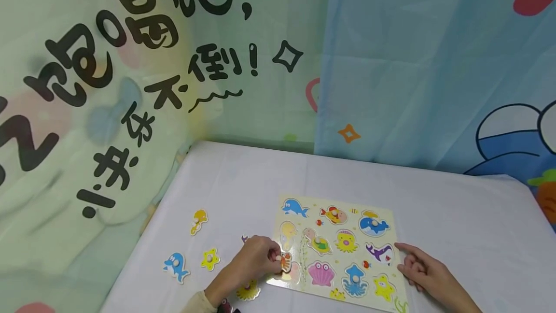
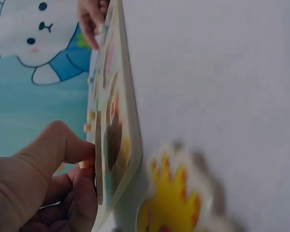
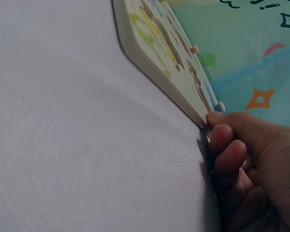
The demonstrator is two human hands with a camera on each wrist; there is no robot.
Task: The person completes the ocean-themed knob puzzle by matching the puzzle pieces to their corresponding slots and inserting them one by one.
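Note:
The left hand (image 1: 260,256) pinches an orange striped puzzle piece (image 1: 285,263) by the small knob on its face. In the left wrist view this piece (image 2: 99,159) appears edge-on, upright over the board's surface. Beneath it is the lower left corner of the pale yellow sea-animal puzzle board (image 1: 304,291), where a recess is partly covered by hand and piece. At the board's right edge the right hand (image 1: 427,272) touches the rim with an outstretched index finger, its other fingers bent. The right wrist view shows that fingertip at the board's rim (image 3: 159,87).
Loose on the white table (image 1: 469,216) to the left lie a seahorse piece (image 1: 198,221), a dolphin piece (image 1: 175,267), a starfish piece (image 1: 210,259) and a yellow piece (image 1: 248,291). A dark piece (image 1: 224,306) lies near the left forearm. Knobbed pieces, including a whale (image 1: 374,225), sit on the board.

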